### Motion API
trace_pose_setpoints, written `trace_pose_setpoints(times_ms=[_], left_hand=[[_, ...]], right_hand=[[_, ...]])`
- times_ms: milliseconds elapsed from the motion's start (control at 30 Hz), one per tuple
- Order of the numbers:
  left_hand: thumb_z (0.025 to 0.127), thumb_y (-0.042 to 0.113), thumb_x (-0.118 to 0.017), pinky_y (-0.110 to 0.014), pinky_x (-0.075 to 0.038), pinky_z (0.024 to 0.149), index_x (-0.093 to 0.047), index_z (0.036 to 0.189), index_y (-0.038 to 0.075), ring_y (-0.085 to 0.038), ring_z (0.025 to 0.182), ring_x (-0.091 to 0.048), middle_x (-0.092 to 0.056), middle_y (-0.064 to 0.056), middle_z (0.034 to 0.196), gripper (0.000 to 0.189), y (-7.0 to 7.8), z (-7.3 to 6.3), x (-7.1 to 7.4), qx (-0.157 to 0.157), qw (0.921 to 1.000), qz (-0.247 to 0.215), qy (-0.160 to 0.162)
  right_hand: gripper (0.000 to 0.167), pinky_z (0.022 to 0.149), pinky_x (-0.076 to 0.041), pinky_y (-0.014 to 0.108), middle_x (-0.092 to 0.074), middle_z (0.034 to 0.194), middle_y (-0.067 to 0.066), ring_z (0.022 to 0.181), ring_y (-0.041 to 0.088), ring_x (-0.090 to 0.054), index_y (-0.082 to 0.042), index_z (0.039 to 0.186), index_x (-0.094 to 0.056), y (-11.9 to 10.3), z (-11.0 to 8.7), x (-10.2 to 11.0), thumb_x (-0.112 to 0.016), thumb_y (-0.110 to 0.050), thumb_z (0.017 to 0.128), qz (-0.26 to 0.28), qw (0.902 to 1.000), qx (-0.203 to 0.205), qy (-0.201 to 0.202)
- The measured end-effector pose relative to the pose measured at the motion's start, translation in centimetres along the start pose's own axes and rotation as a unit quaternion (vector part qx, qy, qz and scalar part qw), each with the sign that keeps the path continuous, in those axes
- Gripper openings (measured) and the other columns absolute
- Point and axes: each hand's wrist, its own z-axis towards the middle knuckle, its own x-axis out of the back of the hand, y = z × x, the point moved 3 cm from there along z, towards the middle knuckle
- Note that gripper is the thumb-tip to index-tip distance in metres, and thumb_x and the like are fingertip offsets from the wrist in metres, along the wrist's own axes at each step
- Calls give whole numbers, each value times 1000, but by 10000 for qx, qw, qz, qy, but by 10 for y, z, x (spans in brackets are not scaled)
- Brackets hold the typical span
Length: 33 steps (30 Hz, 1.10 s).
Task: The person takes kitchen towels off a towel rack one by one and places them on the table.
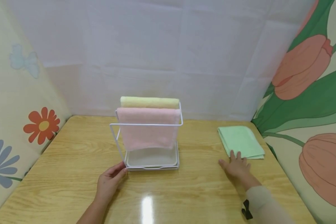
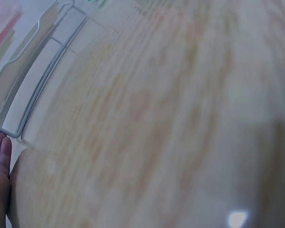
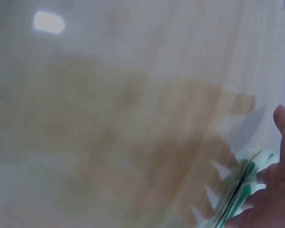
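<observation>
A white wire towel rack (image 1: 146,125) stands on the table with a pale tray (image 1: 152,158) in its base. Over its bars hang a pink towel (image 1: 149,133) and, behind that, a yellow towel (image 1: 149,102). My left hand (image 1: 109,182) holds the front left corner of the base between thumb and fingers; the left wrist view also shows these fingers (image 2: 1,149) at the wire corner. To the right lies a folded green towel (image 1: 240,140). The spread fingers of my right hand (image 1: 236,168) reach its near edge, palm down, thumb out to the left.
The wood-grain table (image 1: 196,193) carries the rack and the green towel. A white sheet (image 1: 145,56) hangs behind it. Flower-patterned panels stand on the left (image 1: 11,102) and right (image 1: 322,118) sides, close to the table's edges.
</observation>
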Motion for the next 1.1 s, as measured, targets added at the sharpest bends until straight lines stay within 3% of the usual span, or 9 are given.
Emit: trace_pose_setpoints(times_ms=[233,500,800,900,1100], left_hand=[[83,-3,-74,-11,-58,74,-69,109,-7,5,83,-67,-72,22,87,27,0,0,0,98,9999,93,29],[82,-5,-74,-12,-59,74,-72,106,-2,4,82,-68,-73,20,87,24,-3,2,1,113,9999,-61,30],[82,-5,-73,-12,-59,74,-70,107,-5,4,83,-68,-73,20,88,25,-2,-1,1,17,10000,-23,-13],[83,-5,-73,-13,-59,74,-68,109,-9,4,83,-68,-73,20,88,27,-2,-1,1,-12,10000,-11,-37],[83,-3,-74,-12,-59,74,-66,112,-12,4,83,-68,-73,21,88,31,-1,-1,1,22,10000,65,-8]], right_hand=[[94,112,7,79,15,152,41,137,65,13,6,153,5,10,12,15,-29,-64,99,58,9999,-35,-141],[96,111,9,79,17,152,42,136,66,14,7,152,6,16,23,21,-25,-66,98,15,9998,-54,-200],[93,111,6,80,16,152,42,137,66,12,6,153,5,24,30,24,-28,-63,100,97,9996,22,-268],[91,112,0,79,9,153,43,137,66,7,7,153,-1,25,31,27,-32,-60,100,92,9999,76,-59],[81,114,-20,73,-10,152,43,139,62,-11,8,151,-17,15,33,41,-41,-51,101,72,9959,464,779]])
